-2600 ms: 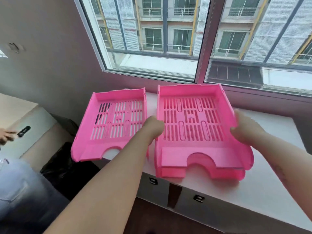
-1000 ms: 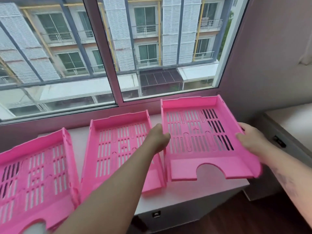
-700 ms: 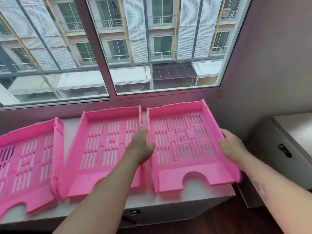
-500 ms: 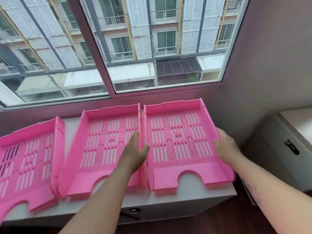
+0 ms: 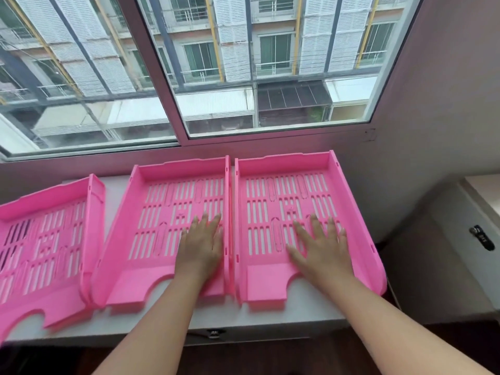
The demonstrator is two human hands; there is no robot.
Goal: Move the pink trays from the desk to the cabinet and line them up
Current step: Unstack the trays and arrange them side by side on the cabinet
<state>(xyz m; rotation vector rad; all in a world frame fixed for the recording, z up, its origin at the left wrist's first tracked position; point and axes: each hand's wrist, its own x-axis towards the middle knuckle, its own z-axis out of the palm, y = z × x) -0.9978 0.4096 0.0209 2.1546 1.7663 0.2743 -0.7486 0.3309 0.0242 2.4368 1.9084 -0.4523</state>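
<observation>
At twelve o'clock I face a wide grey-framed sliding glass window [image 5: 189, 77], white-shuttered apartment buildings [image 5: 270, 36] beyond it. At three o'clock stands a pale side cabinet with a black latch [image 5: 483, 238].

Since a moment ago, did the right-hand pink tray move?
Yes. The right tray slid left along the cabinet top and now sits against the middle tray.

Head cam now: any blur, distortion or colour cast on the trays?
Head view: wide-angle bends the window frame; daylight from the window throws a pink cast on the wall behind the trays; left tray soft at the frame edge; middle tray, right tray and both hands, left hand, right hand, fairly sharp.
</observation>
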